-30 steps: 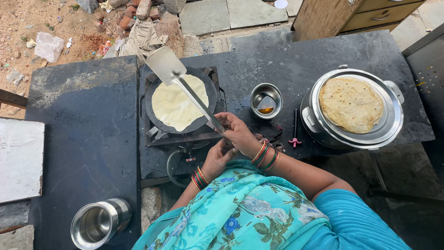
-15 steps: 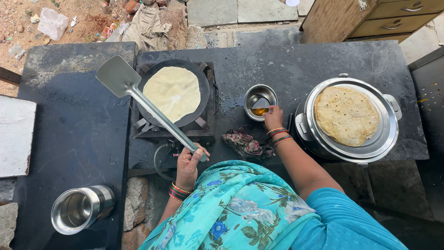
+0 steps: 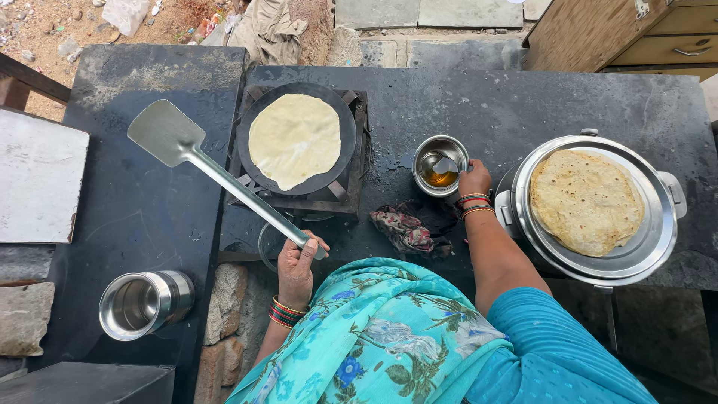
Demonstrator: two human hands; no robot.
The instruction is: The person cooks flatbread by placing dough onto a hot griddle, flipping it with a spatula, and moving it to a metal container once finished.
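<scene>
My left hand (image 3: 296,263) grips the long handle of a steel spatula (image 3: 166,137), whose flat blade hangs over the dark counter left of the stove. A pale flatbread (image 3: 294,139) lies on the black griddle (image 3: 345,150) over the burner. My right hand (image 3: 474,179) holds a small spoon (image 3: 446,165) that dips into a steel bowl of amber oil (image 3: 440,164). A crumpled patterned cloth (image 3: 407,228) lies on the counter below the bowl.
A cooked, browned flatbread (image 3: 585,200) sits in a round steel container (image 3: 658,247) at the right. A steel cup (image 3: 143,302) lies on its side at lower left. A white slab (image 3: 37,176) is at far left, wooden drawers (image 3: 658,34) at top right.
The spatula has swung left off the griddle, and only my left hand holds it now. My right hand has moved to the oil bowl and taken the spoon.
</scene>
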